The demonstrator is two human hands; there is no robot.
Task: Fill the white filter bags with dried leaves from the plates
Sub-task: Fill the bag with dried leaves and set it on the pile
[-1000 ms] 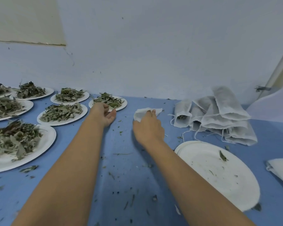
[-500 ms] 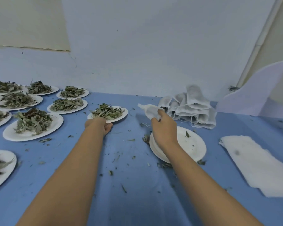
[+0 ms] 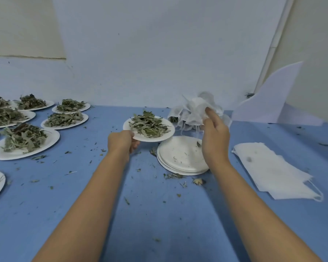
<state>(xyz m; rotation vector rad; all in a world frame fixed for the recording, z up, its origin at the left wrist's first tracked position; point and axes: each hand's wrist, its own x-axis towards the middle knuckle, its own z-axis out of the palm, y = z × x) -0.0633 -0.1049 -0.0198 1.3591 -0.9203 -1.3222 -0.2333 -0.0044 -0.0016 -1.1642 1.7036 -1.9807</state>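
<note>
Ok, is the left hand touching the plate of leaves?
Touching. The head view shows the left hand gripping the near rim of the leaf plate, fingers curled beneath it.

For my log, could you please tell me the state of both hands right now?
Left hand grips the rim of a plate of dried leaves.
Right hand holds a white filter bag.
</note>
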